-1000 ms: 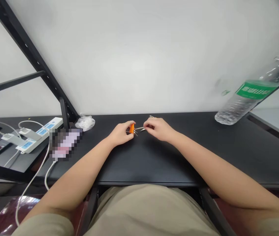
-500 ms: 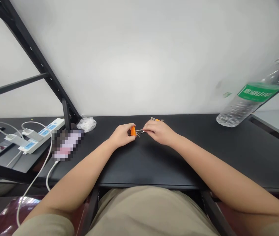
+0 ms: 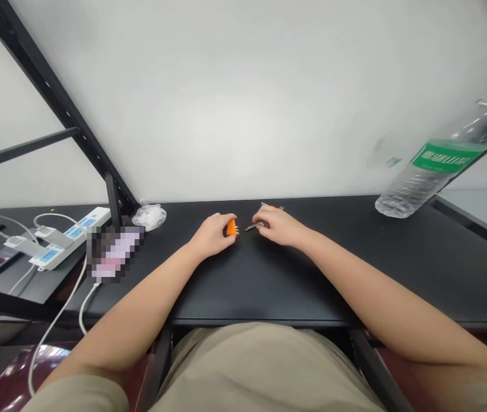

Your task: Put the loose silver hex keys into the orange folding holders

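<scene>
My left hand point(image 3: 214, 236) grips a small orange holder point(image 3: 231, 227) between thumb and fingers; several short metal tips stick out of its right side. A short gap to the right, my right hand point(image 3: 281, 224) is curled low over the black table, its thumb and fingertips closed at a thin metal piece point(image 3: 252, 227) that points left. Whether this piece is fully off the tabletop cannot be seen. Behind the right hand's knuckles, a second orange piece point(image 3: 274, 207) with thin metal rods shows in part; the hand hides the rest.
A crumpled clear plastic bag point(image 3: 149, 217) lies by the wall. To the left are a blurred-out phone point(image 3: 117, 252) on a white cable, a power strip point(image 3: 74, 237) with chargers, and a black metal frame point(image 3: 65, 114). A large green-labelled bottle point(image 3: 432, 163) stands at right.
My right hand has drawn back a little from the orange holder, and the thin rod between them no longer shows there. The left hand keeps its hold. The view has shifted slightly.
</scene>
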Demonstrator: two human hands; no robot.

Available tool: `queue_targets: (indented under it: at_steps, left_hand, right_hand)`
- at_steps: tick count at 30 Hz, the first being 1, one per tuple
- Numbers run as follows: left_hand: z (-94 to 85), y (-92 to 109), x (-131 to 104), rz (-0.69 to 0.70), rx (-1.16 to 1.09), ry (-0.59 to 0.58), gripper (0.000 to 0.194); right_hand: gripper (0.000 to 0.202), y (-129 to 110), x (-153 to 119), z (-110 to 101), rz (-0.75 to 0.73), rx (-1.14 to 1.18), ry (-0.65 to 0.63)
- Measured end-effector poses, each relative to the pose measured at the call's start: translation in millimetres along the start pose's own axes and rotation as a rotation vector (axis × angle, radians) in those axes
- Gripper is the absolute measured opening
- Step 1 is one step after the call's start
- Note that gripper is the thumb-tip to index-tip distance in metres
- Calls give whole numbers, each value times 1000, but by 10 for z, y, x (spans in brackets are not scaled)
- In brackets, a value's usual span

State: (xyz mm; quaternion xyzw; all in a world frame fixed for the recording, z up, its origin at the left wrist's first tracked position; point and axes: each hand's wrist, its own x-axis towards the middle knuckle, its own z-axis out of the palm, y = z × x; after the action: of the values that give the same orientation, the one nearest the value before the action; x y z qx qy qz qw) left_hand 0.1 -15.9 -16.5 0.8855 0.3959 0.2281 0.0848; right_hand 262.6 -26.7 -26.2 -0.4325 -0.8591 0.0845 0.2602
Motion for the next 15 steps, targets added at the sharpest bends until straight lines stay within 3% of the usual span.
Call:
queue_targets:
  at_steps: [5,15]
  left_hand:
    - [33,-87,6,-39,-5,8,49]
    - [54,-127,10,-38,-22,-3,52]
  right_hand:
    - [19,250,-21,-4,71,-189,-191]
    - [19,79,4,-42,115,-307,-234]
